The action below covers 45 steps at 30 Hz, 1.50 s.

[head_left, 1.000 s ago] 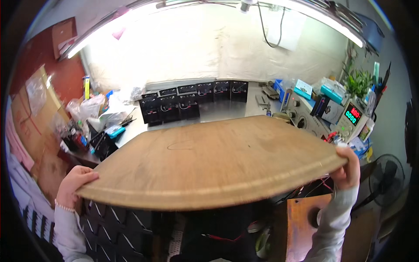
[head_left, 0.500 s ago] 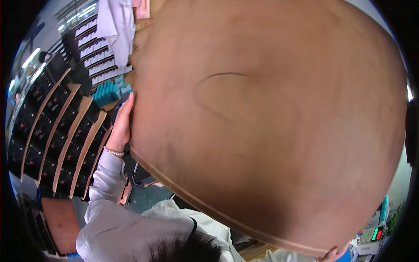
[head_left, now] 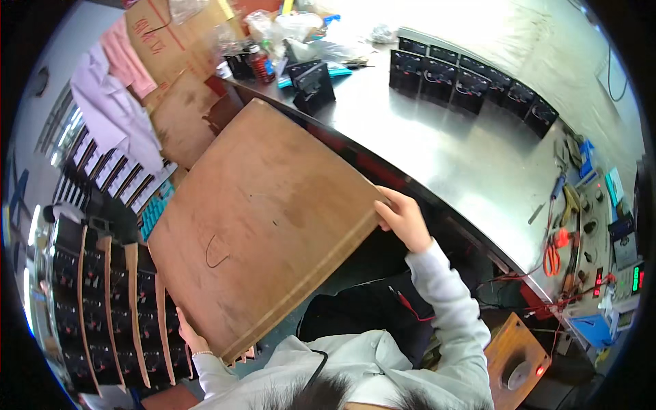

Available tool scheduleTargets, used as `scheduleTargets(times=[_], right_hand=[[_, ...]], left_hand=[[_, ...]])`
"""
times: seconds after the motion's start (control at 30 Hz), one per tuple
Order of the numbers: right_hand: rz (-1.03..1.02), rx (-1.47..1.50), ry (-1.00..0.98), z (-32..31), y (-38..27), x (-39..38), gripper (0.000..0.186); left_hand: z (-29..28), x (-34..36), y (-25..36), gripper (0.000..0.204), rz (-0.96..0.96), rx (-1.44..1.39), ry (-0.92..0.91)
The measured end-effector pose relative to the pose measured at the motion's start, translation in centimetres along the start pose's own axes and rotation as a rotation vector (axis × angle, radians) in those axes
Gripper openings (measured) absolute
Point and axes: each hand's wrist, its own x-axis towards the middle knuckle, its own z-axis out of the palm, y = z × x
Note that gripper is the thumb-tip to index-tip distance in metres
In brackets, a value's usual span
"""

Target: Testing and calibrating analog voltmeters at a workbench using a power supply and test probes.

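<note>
One board (head_left: pixel 266 212), now wholly in view

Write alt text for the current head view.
A person's left hand and right hand hold a large brown board by opposite edges, beside a shiny metal workbench. Black units with wires stand on the workbench; more fill rows at lower left.

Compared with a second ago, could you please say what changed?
The wooden board has swung left, from in front of the bench toward the stacked black units; the view turned too. Left hand and right hand still hold it; the black panels stayed put.
</note>
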Motion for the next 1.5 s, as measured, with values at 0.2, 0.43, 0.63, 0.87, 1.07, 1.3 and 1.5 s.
scheduleTargets(times=[0.2,0.43,0.63,0.87,1.07,1.3,1.5], right_hand=[[0.300,0.313,0.090,0.5,6.0,6.7,0.041],[0.280,0.600,0.195,0.6,7.1,7.8,0.037],[0.141,0.351,0.090,-0.4,4.6,7.1,0.053],[0.125,0.005,0.008,-9.0,4.3,-3.5,0.037],[0.283,-0.703,0.190,-4.1,9.2,-16.1,0.041],[-0.136,-0.508,0.448,1.1,13.4,-19.4,0.038],[-0.051,-0.418,0.583,0.3,13.5,-18.4,0.019]], left_hand=[[3.1,0.1,0.4,0.081,-0.064,0.022,0.048],[4.5,0.8,1.0,0.076,-0.051,0.066,0.008],[2.7,6.7,-0.4,0.073,-0.161,0.059,-0.026],[3.0,8.5,5.3,0.061,0.266,0.474,-0.065],[22.2,-2.4,9.2,0.050,0.985,0.685,-0.120],[49.1,-23.4,12.0,0.041,1.695,0.179,-0.912],[71.6,-32.7,14.8,0.050,1.984,-0.057,-1.036]])
